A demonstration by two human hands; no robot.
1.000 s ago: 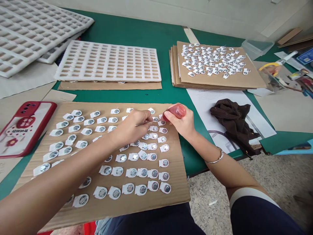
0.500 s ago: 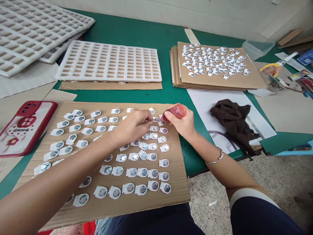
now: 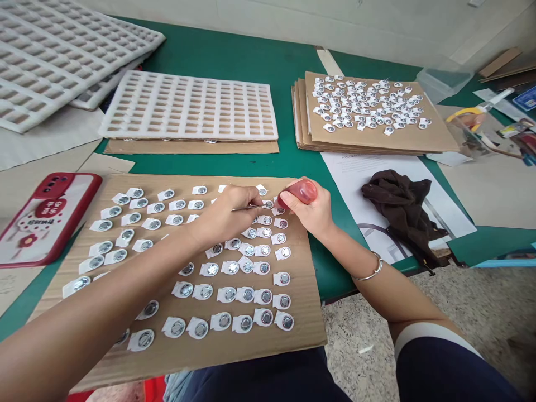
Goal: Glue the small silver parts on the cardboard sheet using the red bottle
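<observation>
A brown cardboard sheet (image 3: 251, 346) bears rows of small round metal parts with white tabs. My left hand (image 3: 234, 212) is closed on thin metal tweezers (image 3: 245, 208) over the sheet's upper right part, beside a metal part (image 3: 267, 204). Just to the right, my right hand (image 3: 312, 206) is wrapped round a soft red squeeze bottle (image 3: 305, 191), tilted with its lower end towards the parts. The bottle's tip is hidden by the fingers. Both hands are close together but apart.
Behind the sheet lies a white foam grid tray (image 3: 188, 109), with more grid trays (image 3: 62, 50) at far left. A cardboard stack (image 3: 355, 137) holds many metal parts. A red-edged phone (image 3: 44, 218) lies left, a dark cloth (image 3: 402, 206) on paper right.
Both hands hold almost the same pose and place. The view has shifted very slightly, so things at the left appear a little further right.
</observation>
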